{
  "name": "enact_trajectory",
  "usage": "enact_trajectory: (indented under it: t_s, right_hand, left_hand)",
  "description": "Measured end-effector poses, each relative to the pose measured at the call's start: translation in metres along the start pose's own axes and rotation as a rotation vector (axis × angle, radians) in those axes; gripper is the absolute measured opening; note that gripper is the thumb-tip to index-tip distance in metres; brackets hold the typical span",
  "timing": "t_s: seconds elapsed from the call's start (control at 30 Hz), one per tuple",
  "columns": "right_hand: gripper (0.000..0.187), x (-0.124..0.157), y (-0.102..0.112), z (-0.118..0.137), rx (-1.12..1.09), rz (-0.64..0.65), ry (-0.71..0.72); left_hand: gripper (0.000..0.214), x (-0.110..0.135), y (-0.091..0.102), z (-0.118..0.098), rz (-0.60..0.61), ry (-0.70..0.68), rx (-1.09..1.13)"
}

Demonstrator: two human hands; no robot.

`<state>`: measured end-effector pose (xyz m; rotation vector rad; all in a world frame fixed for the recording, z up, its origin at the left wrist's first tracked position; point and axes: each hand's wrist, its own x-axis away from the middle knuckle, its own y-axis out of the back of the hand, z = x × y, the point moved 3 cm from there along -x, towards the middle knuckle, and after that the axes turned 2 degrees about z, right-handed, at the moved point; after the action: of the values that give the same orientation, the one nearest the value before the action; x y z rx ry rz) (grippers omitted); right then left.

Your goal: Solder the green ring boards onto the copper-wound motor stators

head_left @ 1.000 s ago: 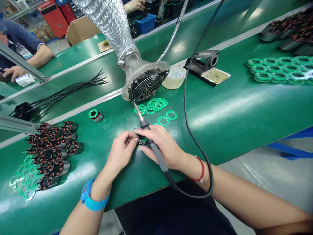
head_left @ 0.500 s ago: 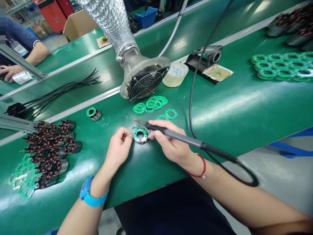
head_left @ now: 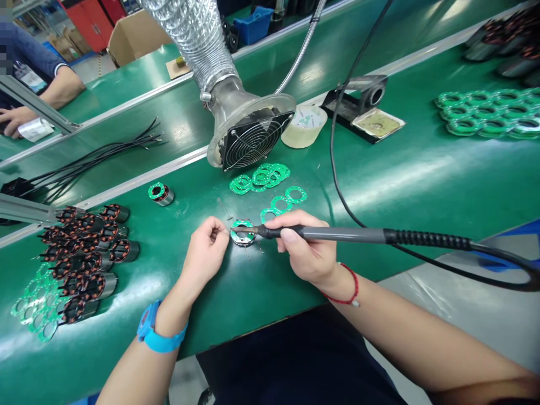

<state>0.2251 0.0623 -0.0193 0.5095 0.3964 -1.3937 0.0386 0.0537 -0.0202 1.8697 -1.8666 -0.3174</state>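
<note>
My right hand (head_left: 310, 247) grips a soldering iron (head_left: 346, 234) held almost level. The iron's tip reaches across a motor stator topped with a green ring-shaped circuit board (head_left: 242, 238), near that board's left side; contact is unclear. Close by the stator's left edge, my left hand (head_left: 207, 244) is closed in a pinch, and whatever lies between its fingertips is too small to make out. Beyond the right hand lie several loose green ring boards (head_left: 296, 194). Thin wire ends show around the stator's base.
A fume extractor hood (head_left: 253, 135) hangs above the work. Stators (head_left: 90, 259) cluster left; another with a board (head_left: 160, 193) stands apart. Behind are a tape roll (head_left: 304, 126) and iron stand (head_left: 363, 109). The iron's cable (head_left: 335, 146) loops down. A person's hand (head_left: 17, 121) shows far left.
My right hand has swung the soldering iron to a flatter angle and lowered its tip from above the stator onto or just over the board. My left hand stays in place.
</note>
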Motion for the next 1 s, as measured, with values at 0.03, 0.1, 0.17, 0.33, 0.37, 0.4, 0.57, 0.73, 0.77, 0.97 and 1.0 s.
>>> enact_trajectory:
  t_s: [0.03, 0.1, 0.17, 0.33, 0.37, 0.4, 0.57, 0.73, 0.77, 0.97, 1.0]
  right_hand:
    - [0.016, 0.001, 0.000, -0.001, -0.002, -0.010, -0.007]
    - [0.019, 0.000, -0.001, -0.001, 0.002, -0.008, -0.039]
    - [0.028, -0.003, -0.005, -0.001, 0.022, 0.046, -0.084]
    - [0.044, -0.011, -0.021, 0.002, 0.266, 0.360, -0.001]
    - [0.048, -0.011, -0.023, 0.002, 0.313, 0.427, 0.026]
    - [0.052, -0.011, -0.025, 0.001, 0.345, 0.477, 0.043]
    - [0.059, -0.011, -0.025, -0.003, 0.395, 0.500, 0.047]
    - [0.058, -0.013, -0.016, -0.008, 0.455, 0.372, 0.021]
    - [0.057, -0.013, -0.015, -0.009, 0.450, 0.361, 0.012]
    - [0.054, -0.011, -0.018, -0.008, 0.441, 0.359, 0.053]
    - [0.053, -0.010, -0.019, -0.007, 0.452, 0.376, 0.062]
  left_hand:
    - [0.009, 0.000, 0.000, 0.000, 0.002, 0.000, -0.004]
    - [0.009, 0.000, 0.000, 0.000, 0.007, 0.000, -0.014]
    - [0.009, 0.000, 0.001, -0.002, 0.009, -0.006, -0.025]
    - [0.009, -0.002, 0.002, -0.003, 0.010, -0.022, -0.057]
    - [0.009, -0.002, 0.002, -0.003, 0.012, -0.022, -0.058]
    - [0.010, -0.002, 0.001, -0.002, 0.016, -0.022, -0.058]
    - [0.008, 0.000, 0.001, 0.002, 0.016, 0.013, -0.039]
    - [0.013, 0.009, -0.002, -0.002, 0.152, -0.039, -0.221]
    - [0.009, 0.010, -0.001, -0.003, 0.163, -0.071, -0.281]
    - [0.010, 0.011, 0.007, -0.010, 0.004, -0.187, -0.258]
    - [0.009, 0.010, 0.008, -0.010, -0.009, -0.181, -0.217]
